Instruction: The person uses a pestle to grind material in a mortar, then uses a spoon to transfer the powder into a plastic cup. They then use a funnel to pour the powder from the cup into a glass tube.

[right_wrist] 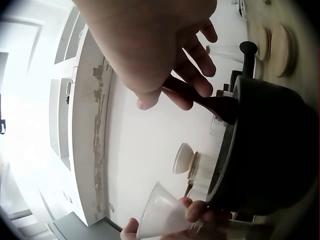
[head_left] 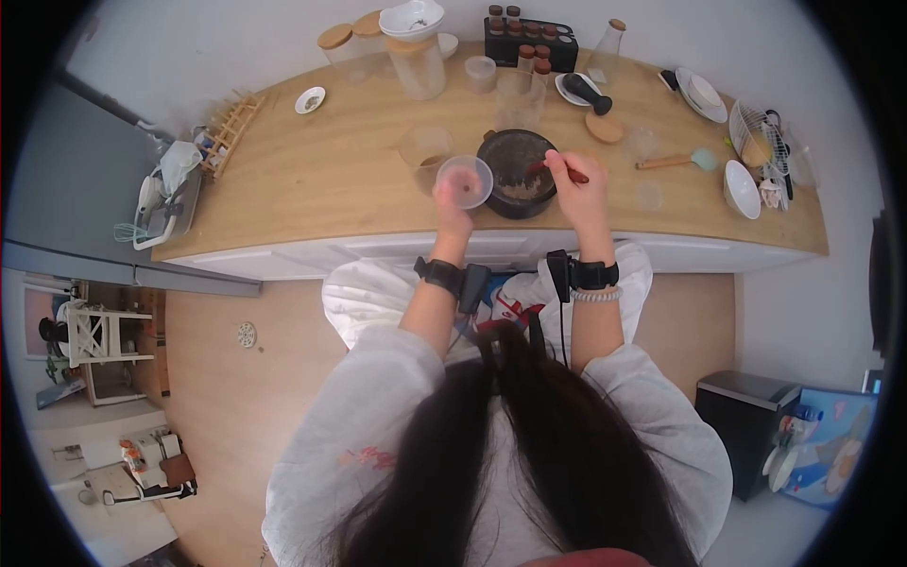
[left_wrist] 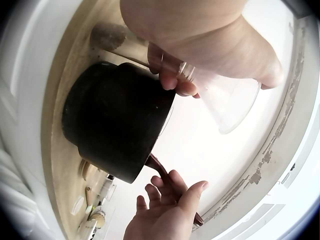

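At the near side of the wooden counter (head_left: 312, 203), a red-brown spoon (right_wrist: 220, 107) is pinched by the right hand's (head_left: 583, 185) fingers, and its far end is lowered into a dark pot (left_wrist: 115, 125) (brownish crumbs (head_left: 521, 192) are seen inside). Just left of the pot, a translucent funnel (head_left: 480, 180) is gripped low by the left hand (head_left: 454, 214), fingers curled round its narrow end. Beyond, a tall clear jar (head_left: 519, 100) is set; farthest, a black spice rack (head_left: 495, 47) is placed.
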Demonstrator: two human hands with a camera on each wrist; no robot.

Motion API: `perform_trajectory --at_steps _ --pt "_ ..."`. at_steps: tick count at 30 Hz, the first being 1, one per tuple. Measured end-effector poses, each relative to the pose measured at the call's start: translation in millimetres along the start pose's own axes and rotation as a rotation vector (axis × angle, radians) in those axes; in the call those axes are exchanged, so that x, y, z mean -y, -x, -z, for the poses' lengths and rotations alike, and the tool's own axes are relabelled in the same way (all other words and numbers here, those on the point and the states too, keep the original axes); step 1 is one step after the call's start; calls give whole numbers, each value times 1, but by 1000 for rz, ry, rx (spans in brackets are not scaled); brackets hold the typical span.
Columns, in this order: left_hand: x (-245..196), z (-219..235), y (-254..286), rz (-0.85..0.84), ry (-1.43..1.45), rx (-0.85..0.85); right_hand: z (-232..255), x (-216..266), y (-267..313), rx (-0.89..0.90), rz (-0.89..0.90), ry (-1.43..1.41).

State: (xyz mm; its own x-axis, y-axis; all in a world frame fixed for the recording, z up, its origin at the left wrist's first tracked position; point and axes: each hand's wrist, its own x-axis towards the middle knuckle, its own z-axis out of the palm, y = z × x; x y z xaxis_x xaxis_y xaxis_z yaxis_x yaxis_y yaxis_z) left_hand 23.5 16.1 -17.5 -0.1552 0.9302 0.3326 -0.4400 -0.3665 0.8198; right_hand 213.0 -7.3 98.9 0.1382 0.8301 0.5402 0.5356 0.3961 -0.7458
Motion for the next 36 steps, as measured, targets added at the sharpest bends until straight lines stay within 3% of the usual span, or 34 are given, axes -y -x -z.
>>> perform_trajectory --at_steps 6,9,12,21,24,27,30,33,36 --pt "-10 -7 1 29 19 -16 -1 -11 5 5 -139 -136" --pt "-8 -5 0 5 10 15 3 -4 6 23 -38 52" --pt "-6 -4 0 1 -28 -12 -1 -16 9 82 -199 -120" --pt "-10 -8 0 14 25 -4 1 -6 8 145 -165 -18" --pt "-12 -9 0 3 32 9 -6 -6 9 34 -133 -10" --pt "-11 -7 0 14 20 17 -7 -11 9 79 -156 34" --pt "-10 -8 0 19 39 11 -11 -12 8 16 -130 -53" --pt "-11 -8 -1 0 3 13 -9 0 8 64 -130 110" --pt "-13 -9 0 -5 7 3 -17 -10 9 43 -155 -16"
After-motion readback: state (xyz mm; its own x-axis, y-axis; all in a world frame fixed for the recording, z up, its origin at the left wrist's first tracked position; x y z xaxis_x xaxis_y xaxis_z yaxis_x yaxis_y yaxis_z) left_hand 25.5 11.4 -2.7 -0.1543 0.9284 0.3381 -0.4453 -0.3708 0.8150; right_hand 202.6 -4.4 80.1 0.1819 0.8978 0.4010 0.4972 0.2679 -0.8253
